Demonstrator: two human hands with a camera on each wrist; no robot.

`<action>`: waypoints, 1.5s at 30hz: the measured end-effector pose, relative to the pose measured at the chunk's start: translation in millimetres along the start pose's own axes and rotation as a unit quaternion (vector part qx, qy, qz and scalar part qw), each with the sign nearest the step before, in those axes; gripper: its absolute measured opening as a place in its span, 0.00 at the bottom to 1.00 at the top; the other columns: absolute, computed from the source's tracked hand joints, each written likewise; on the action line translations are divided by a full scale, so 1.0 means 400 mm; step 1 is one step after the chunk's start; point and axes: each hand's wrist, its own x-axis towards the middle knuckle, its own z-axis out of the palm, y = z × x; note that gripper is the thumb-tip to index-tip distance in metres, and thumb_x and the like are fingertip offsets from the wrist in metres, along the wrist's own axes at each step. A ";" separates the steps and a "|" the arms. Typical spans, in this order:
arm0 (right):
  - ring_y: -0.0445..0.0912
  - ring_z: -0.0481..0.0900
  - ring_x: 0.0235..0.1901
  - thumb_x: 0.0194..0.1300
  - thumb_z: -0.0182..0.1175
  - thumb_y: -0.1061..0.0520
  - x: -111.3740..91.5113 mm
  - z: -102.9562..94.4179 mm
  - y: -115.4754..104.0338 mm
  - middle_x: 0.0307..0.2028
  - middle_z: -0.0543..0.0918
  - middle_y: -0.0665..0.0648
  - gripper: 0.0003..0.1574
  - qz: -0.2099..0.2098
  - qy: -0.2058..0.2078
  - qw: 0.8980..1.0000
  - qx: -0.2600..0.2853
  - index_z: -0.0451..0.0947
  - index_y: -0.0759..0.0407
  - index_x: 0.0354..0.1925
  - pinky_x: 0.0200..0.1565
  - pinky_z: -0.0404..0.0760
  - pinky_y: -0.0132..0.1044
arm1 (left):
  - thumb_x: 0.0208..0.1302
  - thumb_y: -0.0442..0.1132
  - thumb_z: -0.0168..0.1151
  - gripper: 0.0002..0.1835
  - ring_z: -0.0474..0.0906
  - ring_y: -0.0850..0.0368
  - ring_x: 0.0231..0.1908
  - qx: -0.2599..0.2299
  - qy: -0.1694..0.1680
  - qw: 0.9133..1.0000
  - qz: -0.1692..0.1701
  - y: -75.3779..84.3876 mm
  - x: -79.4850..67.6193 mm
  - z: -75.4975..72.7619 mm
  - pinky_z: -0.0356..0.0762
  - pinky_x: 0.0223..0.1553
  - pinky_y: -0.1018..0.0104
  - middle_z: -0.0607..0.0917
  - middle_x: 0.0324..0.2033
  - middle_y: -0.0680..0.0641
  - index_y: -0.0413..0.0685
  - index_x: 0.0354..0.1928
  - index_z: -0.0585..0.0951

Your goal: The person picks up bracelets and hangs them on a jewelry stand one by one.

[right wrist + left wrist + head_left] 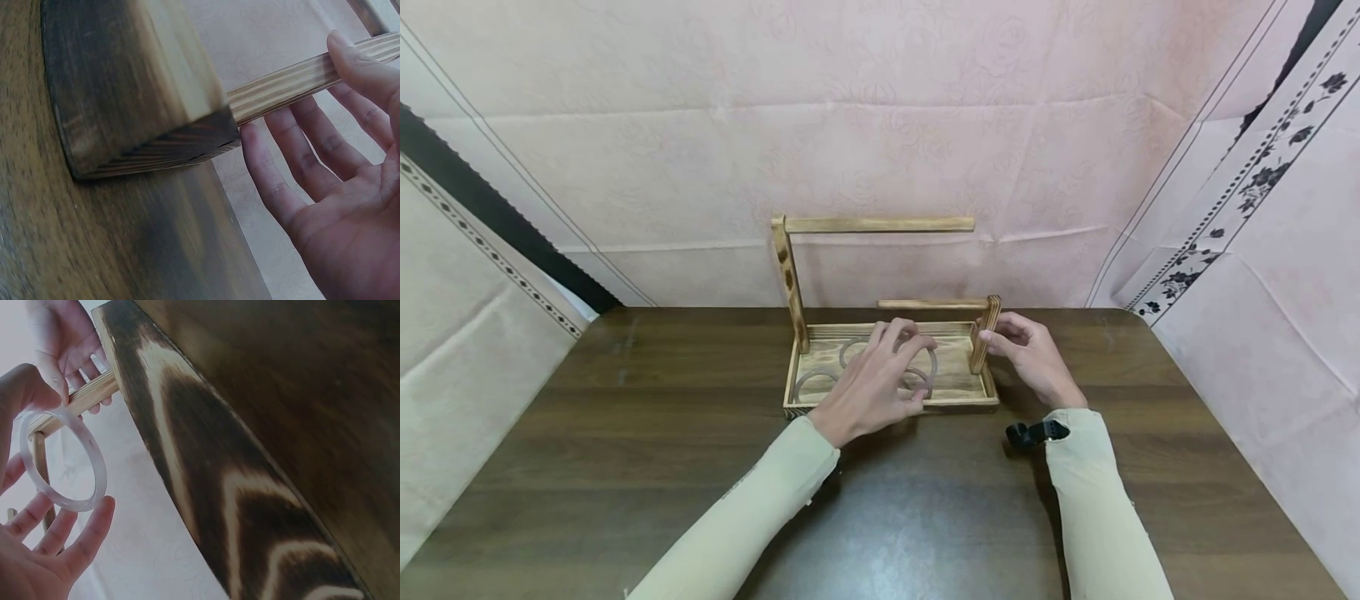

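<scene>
A wooden display stand (958, 407) with a shallow tray base sits on the table. My left hand (876, 383) is over the tray, and it holds a pale, translucent bangle (97, 456) between thumb and fingers. Other bangles lie in the tray, one at the front left (815, 375) and one behind it (842, 354), partly hidden by the left hand. At the stand's right end, my right hand (1033, 358) grips the short post (987, 342), thumb on one side and fingers on the other in the right wrist view.
A tall post (788, 279) on the tray's left carries a long upper bar (880, 225). A lower bar (932, 305) runs left from the short post. Behind the brown wooden table (662, 467) hangs a pale pink cloth (850, 150). The right wrist wears a black strap (1037, 432).
</scene>
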 end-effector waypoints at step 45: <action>0.38 0.84 0.47 0.72 0.64 0.49 -0.001 0.000 0.001 0.53 0.83 0.63 0.24 0.003 0.000 1.000 -0.003 0.77 0.63 0.58 0.53 0.85 0.36 | 0.46 0.37 0.71 0.32 0.68 0.49 0.55 -0.001 0.069 0.997 -0.044 -0.032 -0.041 -0.033 0.81 0.39 0.63 0.71 0.59 0.45 0.53 0.58 0.76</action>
